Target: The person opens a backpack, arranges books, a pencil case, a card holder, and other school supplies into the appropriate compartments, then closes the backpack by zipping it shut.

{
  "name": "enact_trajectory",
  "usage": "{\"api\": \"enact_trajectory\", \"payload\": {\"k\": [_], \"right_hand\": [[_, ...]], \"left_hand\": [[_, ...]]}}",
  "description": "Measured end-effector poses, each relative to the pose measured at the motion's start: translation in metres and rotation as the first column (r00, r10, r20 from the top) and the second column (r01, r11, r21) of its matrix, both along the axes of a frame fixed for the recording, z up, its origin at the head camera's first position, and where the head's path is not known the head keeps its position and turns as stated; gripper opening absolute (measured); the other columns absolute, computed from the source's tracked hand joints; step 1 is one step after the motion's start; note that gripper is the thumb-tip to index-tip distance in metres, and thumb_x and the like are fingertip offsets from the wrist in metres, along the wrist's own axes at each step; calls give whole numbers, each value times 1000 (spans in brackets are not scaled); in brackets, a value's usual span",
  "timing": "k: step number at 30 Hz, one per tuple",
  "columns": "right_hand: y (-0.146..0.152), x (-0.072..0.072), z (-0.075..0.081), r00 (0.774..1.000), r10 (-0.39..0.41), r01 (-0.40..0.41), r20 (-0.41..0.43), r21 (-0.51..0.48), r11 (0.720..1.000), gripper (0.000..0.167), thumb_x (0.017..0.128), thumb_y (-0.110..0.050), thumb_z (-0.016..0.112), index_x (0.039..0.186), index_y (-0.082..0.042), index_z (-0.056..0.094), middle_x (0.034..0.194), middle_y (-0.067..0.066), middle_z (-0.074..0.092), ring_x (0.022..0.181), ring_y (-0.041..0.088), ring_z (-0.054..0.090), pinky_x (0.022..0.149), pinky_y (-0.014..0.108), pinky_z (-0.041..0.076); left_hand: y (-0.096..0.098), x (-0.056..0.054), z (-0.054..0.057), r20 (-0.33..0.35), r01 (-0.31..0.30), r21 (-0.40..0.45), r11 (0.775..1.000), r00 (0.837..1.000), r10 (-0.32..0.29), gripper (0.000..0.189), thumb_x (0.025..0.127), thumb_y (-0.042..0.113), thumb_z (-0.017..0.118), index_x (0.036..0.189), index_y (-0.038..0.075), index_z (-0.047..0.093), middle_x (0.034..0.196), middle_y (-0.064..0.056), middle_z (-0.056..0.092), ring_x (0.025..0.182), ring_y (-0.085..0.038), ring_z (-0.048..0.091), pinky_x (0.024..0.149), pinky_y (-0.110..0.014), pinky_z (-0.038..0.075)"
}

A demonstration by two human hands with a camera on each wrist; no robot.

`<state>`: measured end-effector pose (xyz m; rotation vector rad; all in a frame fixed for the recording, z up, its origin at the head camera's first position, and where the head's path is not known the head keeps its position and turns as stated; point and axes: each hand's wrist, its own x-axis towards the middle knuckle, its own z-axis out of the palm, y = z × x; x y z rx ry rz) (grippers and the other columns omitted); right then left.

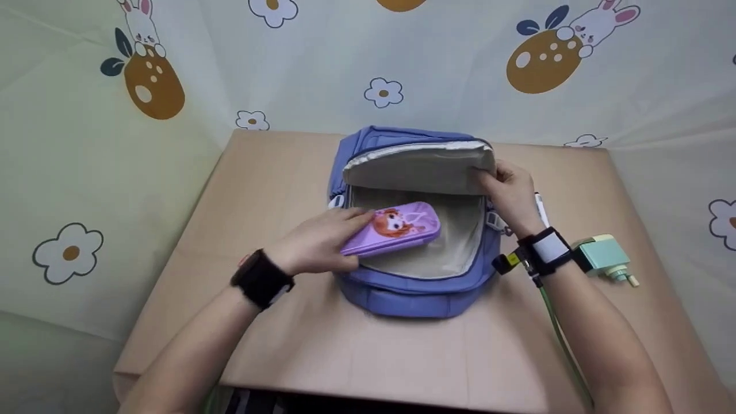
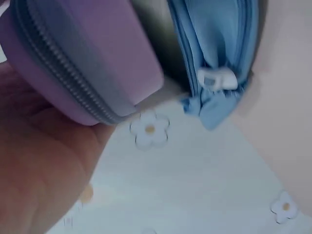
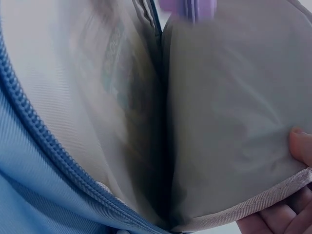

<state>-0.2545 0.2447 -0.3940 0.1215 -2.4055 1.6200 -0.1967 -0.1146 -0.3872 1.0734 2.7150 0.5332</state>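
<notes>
A blue backpack (image 1: pixel 411 302) lies on the table with its zipped front flap raised, showing a pale lining. My right hand (image 1: pixel 510 187) pinches the edge of that flap (image 1: pixel 420 167) at its right corner, thumb on the lining side and fingers behind, as the right wrist view shows. A purple pencil case (image 1: pixel 405 227) with a red-haired cartoon girl on its lid is in my left hand (image 1: pixel 322 238), gripped at its left end. The case is tilted over the open compartment (image 1: pixel 454 261). In the left wrist view the zipper side of the pencil case (image 2: pixel 122 53) faces the camera.
A mint-green toy-like device (image 1: pixel 606 256) with a small handle stands right of the backpack, near my right wrist. Close by shows a thin white stick (image 1: pixel 541 210). The brown-covered table (image 1: pixel 276 345) meets a patterned cloth backdrop (image 1: pixel 322 57) behind and at both sides.
</notes>
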Motion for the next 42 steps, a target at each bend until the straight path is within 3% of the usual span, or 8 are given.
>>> {"api": "enact_trajectory", "payload": {"k": [5, 11, 18, 22, 29, 35, 38, 42], "right_hand": [[-4, 10, 10, 1000, 1, -1, 20, -8, 1000, 27, 97, -19, 72, 112, 3, 75, 106, 10, 76, 91, 12, 68, 81, 22, 53], [-4, 10, 13, 1000, -5, 6, 28, -7, 1000, 27, 96, -19, 72, 111, 3, 75, 105, 8, 76, 91, 12, 67, 82, 23, 53], [3, -2, -1, 1000, 2, -2, 30, -9, 1000, 27, 97, -20, 71, 116, 0, 75, 111, 12, 74, 95, 15, 66, 83, 24, 54], [10, -9, -13, 1000, 8, -8, 26, -18, 1000, 28, 97, -26, 72, 116, -5, 76, 112, 10, 75, 97, 16, 67, 83, 25, 54], [12, -10, -18, 1000, -1, 1, 4, -10, 1000, 29, 95, -37, 74, 111, -14, 80, 106, 4, 76, 94, 17, 67, 79, 26, 54], [12, -9, -18, 1000, 2, -2, -2, -12, 1000, 29, 94, -39, 75, 109, -14, 80, 103, 4, 76, 89, 18, 66, 75, 26, 53], [14, -8, -19, 1000, 4, -4, -2, 2, 1000, 29, 95, -38, 74, 110, -15, 80, 101, 4, 76, 86, 17, 65, 72, 25, 52], [17, -7, -21, 1000, 9, -9, 15, 8, 1000, 27, 96, -37, 73, 113, -17, 79, 101, 3, 75, 85, 17, 63, 71, 26, 52]], "left_hand": [[45, -36, -22, -42, 85, -83, 993, 995, -88, 86, 85, 28, 69, 160, 6, 32, 157, -17, 42, 143, -32, 40, 120, -42, 27], [64, -65, -38, -74, 106, -85, 991, 991, -113, 88, 86, 27, 71, 161, 8, 29, 159, -15, 38, 148, -28, 33, 123, -37, 19], [63, -76, -53, -101, 72, -39, 997, 992, -76, 86, 85, 22, 71, 160, 10, 32, 161, -12, 37, 148, -28, 35, 122, -37, 23], [61, -74, -58, -188, 68, 24, 997, 980, -62, 74, 88, 11, 67, 156, 7, 41, 157, -12, 44, 143, -30, 42, 119, -40, 30], [62, -67, -62, -427, 35, 68, 997, 904, -2, 34, 102, 5, 57, 135, 7, 65, 132, -10, 64, 118, -33, 62, 97, -46, 51], [58, -58, -50, -456, 61, 144, 988, 890, 12, 26, 94, 11, 70, 120, 5, 71, 119, -9, 70, 108, -30, 66, 93, -44, 53], [52, -49, -42, -545, 123, 247, 961, 838, 33, 13, 92, 14, 75, 102, 7, 74, 100, -5, 71, 93, -26, 66, 83, -40, 54], [39, -43, -36, -657, 146, 381, 913, 738, 157, 15, 87, 13, 78, 97, 8, 67, 98, -6, 63, 88, -26, 58, 76, -39, 50]]}}
